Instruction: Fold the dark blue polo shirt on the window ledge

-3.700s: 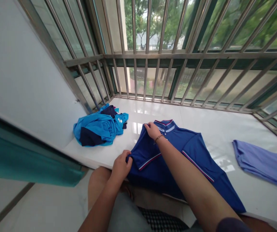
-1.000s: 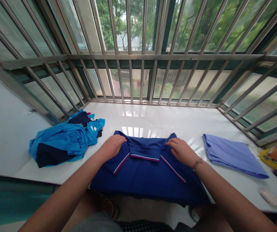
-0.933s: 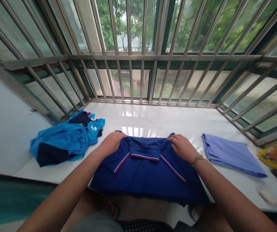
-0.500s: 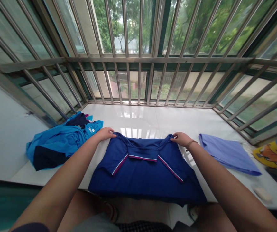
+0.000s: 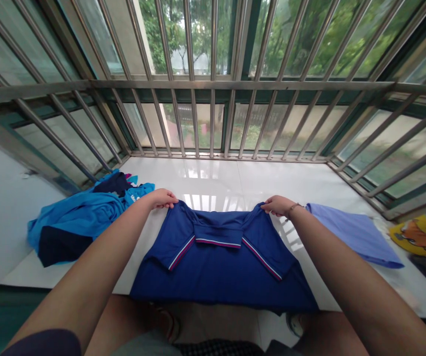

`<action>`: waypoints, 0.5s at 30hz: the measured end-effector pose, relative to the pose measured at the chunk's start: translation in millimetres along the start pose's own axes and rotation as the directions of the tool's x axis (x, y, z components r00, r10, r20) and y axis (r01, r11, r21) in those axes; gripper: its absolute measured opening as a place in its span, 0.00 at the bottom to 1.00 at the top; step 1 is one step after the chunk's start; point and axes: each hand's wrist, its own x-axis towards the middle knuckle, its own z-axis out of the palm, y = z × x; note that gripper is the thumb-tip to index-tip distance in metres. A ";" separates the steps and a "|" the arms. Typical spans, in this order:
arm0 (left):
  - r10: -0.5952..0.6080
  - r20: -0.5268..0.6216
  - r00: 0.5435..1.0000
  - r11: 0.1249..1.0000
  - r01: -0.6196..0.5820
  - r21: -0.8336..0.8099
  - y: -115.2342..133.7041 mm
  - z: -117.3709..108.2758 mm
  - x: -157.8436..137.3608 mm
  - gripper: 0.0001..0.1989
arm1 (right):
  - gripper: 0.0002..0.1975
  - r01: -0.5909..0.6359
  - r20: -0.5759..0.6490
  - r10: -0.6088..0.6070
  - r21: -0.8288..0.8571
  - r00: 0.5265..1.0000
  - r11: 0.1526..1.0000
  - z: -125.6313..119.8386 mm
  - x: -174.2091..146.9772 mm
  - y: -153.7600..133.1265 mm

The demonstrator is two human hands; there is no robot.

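Both my arms reach straight out. My left hand (image 5: 162, 199) and right hand (image 5: 277, 204) each pinch a far corner of the dark blue shirt (image 5: 220, 262) in the middle of the frame.

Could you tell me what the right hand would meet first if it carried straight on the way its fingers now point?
The right hand points left along the dark blue shirt's far edge; it would likely meet the left hand first, though depth is uncertain.

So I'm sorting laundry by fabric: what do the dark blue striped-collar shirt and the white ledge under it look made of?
The dark blue polo shirt looks like smooth, slightly shiny knit, possibly synthetic sportswear; it drapes limply off the edge. The white ledge looks like polished stone or tile: glossy, mirroring the window bars.
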 end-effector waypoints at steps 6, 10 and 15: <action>0.040 -0.220 0.975 0.986 -0.075 -0.151 37.6 -8.9 6.0 0.21 | 0.12 0.017 -0.201 0.022 0.194 0.979 0.981 -18.3 21.7 -33.2; 0.078 -0.347 0.935 0.941 -0.184 -0.285 76.3 -26.7 5.3 0.20 | 0.07 0.134 -0.391 0.014 0.350 0.920 0.927 -33.4 26.7 -66.5; 0.149 -0.438 0.887 0.821 -0.358 -0.445 83.9 -50.0 -30.1 0.16 | 0.10 0.334 -0.556 -0.043 0.434 0.830 0.837 -51.0 -4.0 -83.7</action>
